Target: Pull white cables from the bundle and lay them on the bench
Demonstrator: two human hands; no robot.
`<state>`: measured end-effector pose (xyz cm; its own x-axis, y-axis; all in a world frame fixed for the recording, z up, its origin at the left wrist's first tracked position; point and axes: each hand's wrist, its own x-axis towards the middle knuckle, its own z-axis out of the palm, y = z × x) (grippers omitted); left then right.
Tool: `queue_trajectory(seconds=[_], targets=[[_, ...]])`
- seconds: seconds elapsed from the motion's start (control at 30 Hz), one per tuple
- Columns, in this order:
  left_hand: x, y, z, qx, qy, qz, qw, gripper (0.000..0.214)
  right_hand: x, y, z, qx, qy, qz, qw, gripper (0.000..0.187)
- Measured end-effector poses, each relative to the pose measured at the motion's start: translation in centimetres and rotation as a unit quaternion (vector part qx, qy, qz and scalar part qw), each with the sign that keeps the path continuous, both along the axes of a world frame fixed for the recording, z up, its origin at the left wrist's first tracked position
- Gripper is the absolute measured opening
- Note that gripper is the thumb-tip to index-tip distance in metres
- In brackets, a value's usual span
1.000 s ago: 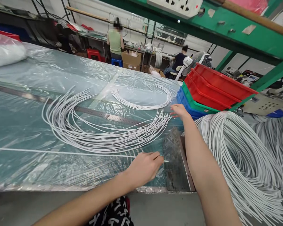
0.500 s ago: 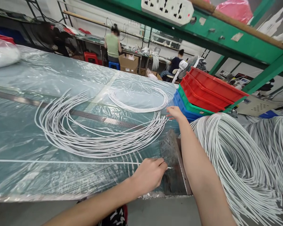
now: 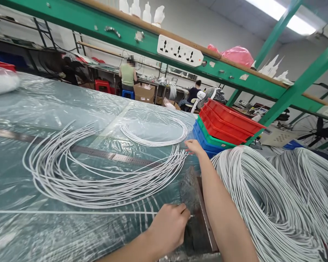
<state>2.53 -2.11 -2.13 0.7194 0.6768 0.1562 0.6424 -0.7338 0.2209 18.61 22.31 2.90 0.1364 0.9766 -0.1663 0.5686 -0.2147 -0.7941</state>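
My left hand [image 3: 170, 226] is closed on a white cable [image 3: 71, 212] near its right end. The cable runs straight across the plastic-covered bench to the left edge of view. A dark metal block with an upright plate [image 3: 195, 218] stands just right of that hand. Farther off, my right hand [image 3: 194, 147] has its fingers stretched leftward and slightly apart, at the right-hand ends of a loose bundle of white cables [image 3: 104, 185]. Whether its fingertips touch those ends is hard to tell. Behind the bundle lies a smaller curved bundle of white cables [image 3: 155, 142].
A steel ruler [image 3: 93, 151] lies under the larger bundle. Stacked red, green and blue bins [image 3: 226, 123] stand right of my right hand, with large cable coils [image 3: 251, 182] beside my right arm. A green shelf beam [image 3: 142, 36] crosses above. Two people sit in the background.
The view has tilted upward, so the bench and both hands appear lower in it. My left hand stays closed on the cable, and my right hand remains by the cable ends.
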Motion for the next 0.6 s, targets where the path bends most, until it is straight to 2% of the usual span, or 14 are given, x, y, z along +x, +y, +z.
queue_trajectory(seconds=[0.3,0.6], targets=[[0.05,0.03,-0.23,-0.002,0.005,0.003,1.0,0.009,-0.24,-0.37,0.2,-0.005,-0.004,0.006,1.0,0.023],[0.04,-0.09,-0.58,0.026,-0.009,-0.002,1.0,0.005,-0.35,-0.5,0.3,-0.014,-0.002,0.013,1.0,0.023]])
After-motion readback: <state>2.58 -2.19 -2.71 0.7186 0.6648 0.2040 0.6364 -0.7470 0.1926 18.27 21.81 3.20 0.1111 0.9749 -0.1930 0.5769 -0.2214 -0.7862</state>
